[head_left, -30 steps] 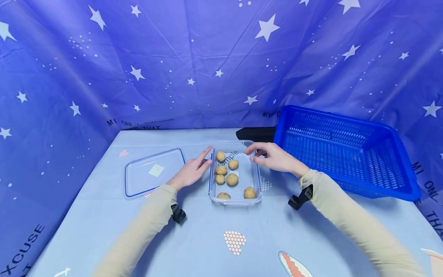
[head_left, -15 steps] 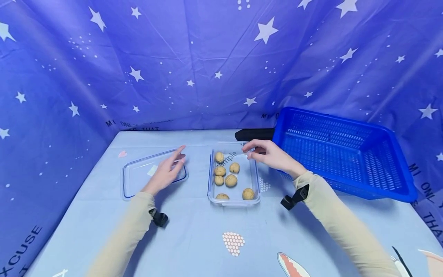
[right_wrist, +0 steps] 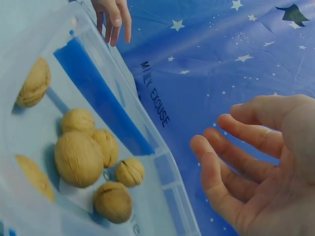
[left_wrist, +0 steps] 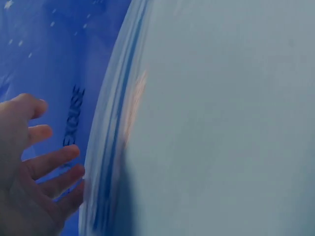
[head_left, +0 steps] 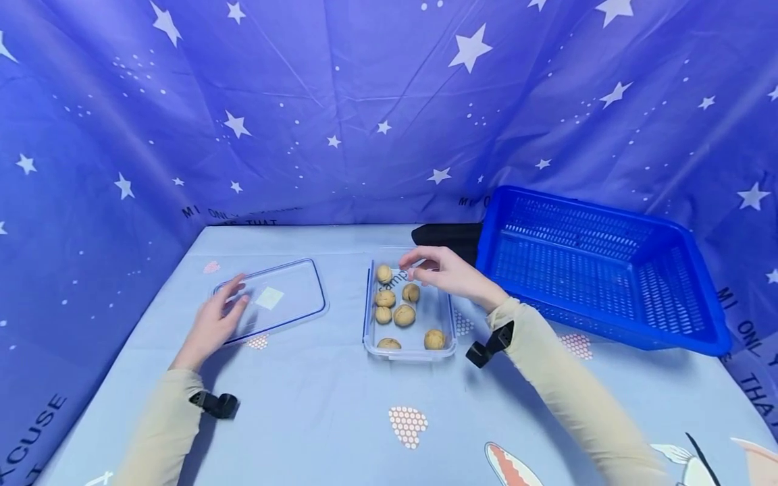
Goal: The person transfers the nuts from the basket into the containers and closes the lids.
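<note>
A clear plastic food box (head_left: 408,355) sits at the table's middle with several walnuts (head_left: 404,315) on its bottom. My right hand (head_left: 450,273) hovers over the box's far right part, fingers loosely bent and nothing between them; the right wrist view shows the same bare-handed pose beside the walnuts (right_wrist: 78,158). To the left lies the box's clear lid (head_left: 304,290) with a blue seal and a pale square sticker. At the lid's left end is my left hand (head_left: 213,322), fingers spread and holding nothing. The left wrist view has those fingertips right at the lid's edge (left_wrist: 106,157).
A large blue slotted basket (head_left: 717,297) stands at the right. Part of a black flat object (head_left: 450,235) shows behind the box, running to the basket. A blue star-patterned curtain (head_left: 340,101) closes off the back and sides of the table (head_left: 340,418).
My left hand has left the box's left side and moved left across the lid to its far end. My right hand has shifted slightly left over the box. Walnuts stay in place.
</note>
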Motion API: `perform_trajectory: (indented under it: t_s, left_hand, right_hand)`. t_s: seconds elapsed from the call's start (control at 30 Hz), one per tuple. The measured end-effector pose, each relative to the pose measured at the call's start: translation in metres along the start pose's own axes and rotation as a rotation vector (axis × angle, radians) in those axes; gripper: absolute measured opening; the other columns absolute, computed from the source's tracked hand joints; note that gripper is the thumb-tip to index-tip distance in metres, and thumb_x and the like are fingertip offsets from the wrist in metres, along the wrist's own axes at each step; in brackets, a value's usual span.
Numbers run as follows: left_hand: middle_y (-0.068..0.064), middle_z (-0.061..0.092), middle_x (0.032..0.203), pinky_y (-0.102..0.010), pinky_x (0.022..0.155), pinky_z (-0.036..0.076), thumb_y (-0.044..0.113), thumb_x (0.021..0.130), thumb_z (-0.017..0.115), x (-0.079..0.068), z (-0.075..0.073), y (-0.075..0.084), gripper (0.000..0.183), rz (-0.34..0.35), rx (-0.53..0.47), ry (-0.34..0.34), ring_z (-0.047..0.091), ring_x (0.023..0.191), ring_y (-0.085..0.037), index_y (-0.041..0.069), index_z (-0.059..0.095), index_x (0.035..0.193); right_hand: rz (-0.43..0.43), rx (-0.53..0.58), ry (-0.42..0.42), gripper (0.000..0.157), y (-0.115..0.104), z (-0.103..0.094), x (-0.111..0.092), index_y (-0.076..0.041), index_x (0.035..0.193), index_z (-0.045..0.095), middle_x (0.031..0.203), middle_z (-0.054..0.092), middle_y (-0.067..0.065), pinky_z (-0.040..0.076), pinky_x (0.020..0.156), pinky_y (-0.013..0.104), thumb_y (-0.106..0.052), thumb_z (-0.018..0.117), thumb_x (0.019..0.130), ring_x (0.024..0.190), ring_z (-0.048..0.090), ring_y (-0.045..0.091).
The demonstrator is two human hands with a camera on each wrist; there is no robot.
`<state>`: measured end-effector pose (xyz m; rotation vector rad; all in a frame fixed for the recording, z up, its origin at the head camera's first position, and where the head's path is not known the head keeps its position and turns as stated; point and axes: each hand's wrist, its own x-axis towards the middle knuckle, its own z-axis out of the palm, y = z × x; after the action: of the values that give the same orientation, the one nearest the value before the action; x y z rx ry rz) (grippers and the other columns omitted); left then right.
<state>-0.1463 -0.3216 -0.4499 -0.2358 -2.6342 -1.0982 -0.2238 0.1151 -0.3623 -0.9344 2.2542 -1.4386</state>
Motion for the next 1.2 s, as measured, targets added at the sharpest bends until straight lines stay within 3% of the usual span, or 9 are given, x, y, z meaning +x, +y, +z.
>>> perform_trajectory:
  t_s: [0.2, 0.3, 0.4, 0.47, 0.67, 0.77, 0.87, 1.1, 1.2]
  left_hand:
    - [-0.033, 0.057, 0.119, -0.03, 0.083, 0.046, 0.011, 0.095, 0.056, -0.006, -0.025, -0.008, 0.047, -0.11, 0.068, 0.076, 0.056, 0.102, -0.044, -0.008, 0.045, 0.137]
    - [-0.034, 0.055, 0.117, -0.032, 0.081, 0.043, 0.013, 0.094, 0.056, -0.006, -0.033, -0.012, 0.049, -0.176, 0.079, 0.089, 0.056, 0.098, -0.045, -0.008, 0.044, 0.137]
    - [-0.036, 0.051, 0.116, -0.045, 0.082, 0.042, 0.011, 0.094, 0.056, -0.008, -0.038, -0.018, 0.052, -0.239, 0.075, 0.034, 0.053, 0.1, -0.048, -0.011, 0.04, 0.137]
    - [-0.037, 0.048, 0.116, -0.046, 0.081, 0.041, 0.007, 0.093, 0.056, -0.009, -0.04, -0.022, 0.054, -0.275, 0.059, -0.035, 0.051, 0.102, -0.048, -0.013, 0.035, 0.139]
    - [-0.032, 0.045, 0.118, -0.023, 0.07, 0.043, 0.0, 0.092, 0.058, -0.006, -0.046, -0.033, 0.062, -0.319, -0.054, -0.188, 0.049, 0.095, -0.025, -0.013, 0.026, 0.144]
    - [-0.028, 0.044, 0.118, -0.017, 0.065, 0.042, 0.0, 0.092, 0.059, -0.004, -0.049, -0.036, 0.065, -0.333, -0.123, -0.214, 0.045, 0.088, -0.012, -0.011, 0.023, 0.146]
    - [-0.023, 0.044, 0.115, -0.016, 0.065, 0.041, -0.001, 0.092, 0.059, -0.003, -0.051, -0.039, 0.067, -0.35, -0.173, -0.223, 0.043, 0.084, -0.007, -0.01, 0.022, 0.147]
    - [-0.017, 0.043, 0.113, -0.016, 0.066, 0.042, -0.003, 0.091, 0.06, -0.005, -0.049, -0.043, 0.069, -0.392, -0.246, -0.208, 0.044, 0.083, -0.006, -0.007, 0.022, 0.148]
    - [-0.017, 0.043, 0.114, -0.016, 0.067, 0.042, -0.003, 0.091, 0.06, -0.005, -0.049, -0.045, 0.069, -0.404, -0.266, -0.207, 0.044, 0.084, -0.007, -0.006, 0.022, 0.149]
  right_hand:
    - [-0.076, 0.009, -0.022, 0.026, 0.004, 0.012, 0.01, 0.005, 0.117, 0.063, 0.115, 0.062, 0.022, 0.054, 0.08, 0.035, -0.004, 0.054, 0.094, 0.093, 0.064, 0.03]
    - [-0.074, 0.012, -0.038, 0.026, 0.007, 0.017, 0.013, 0.005, 0.117, 0.062, 0.114, 0.062, 0.024, 0.052, 0.081, 0.031, -0.005, 0.055, 0.095, 0.096, 0.063, 0.026]
    - [-0.077, 0.025, -0.06, 0.028, 0.008, 0.021, 0.018, 0.007, 0.119, 0.06, 0.116, 0.061, 0.025, 0.052, 0.083, 0.035, -0.005, 0.054, 0.096, 0.1, 0.061, 0.03]
    - [-0.069, 0.041, -0.067, 0.029, 0.007, 0.023, 0.02, 0.008, 0.121, 0.06, 0.117, 0.061, 0.025, 0.052, 0.082, 0.043, -0.005, 0.052, 0.096, 0.1, 0.061, 0.036]
    - [-0.011, 0.074, -0.063, 0.031, 0.0, 0.029, 0.03, 0.006, 0.123, 0.06, 0.118, 0.062, 0.021, 0.049, 0.079, 0.058, -0.006, 0.052, 0.095, 0.095, 0.059, 0.046]
    - [-0.002, 0.094, -0.073, 0.031, -0.003, 0.034, 0.037, 0.004, 0.123, 0.06, 0.118, 0.061, 0.021, 0.049, 0.08, 0.058, -0.006, 0.053, 0.095, 0.097, 0.059, 0.044]
    - [-0.009, 0.096, -0.09, 0.031, -0.008, 0.04, 0.047, 0.003, 0.124, 0.06, 0.119, 0.061, 0.019, 0.049, 0.083, 0.056, -0.006, 0.052, 0.095, 0.099, 0.061, 0.039]
    - [0.029, 0.126, -0.095, 0.033, -0.016, 0.057, 0.078, 0.001, 0.126, 0.059, 0.122, 0.06, 0.015, 0.053, 0.085, 0.042, -0.006, 0.053, 0.095, 0.099, 0.063, 0.024]
    - [0.069, 0.154, -0.068, 0.033, -0.016, 0.07, 0.091, 0.0, 0.126, 0.059, 0.119, 0.061, 0.014, 0.053, 0.085, 0.041, -0.005, 0.054, 0.094, 0.097, 0.063, 0.023]
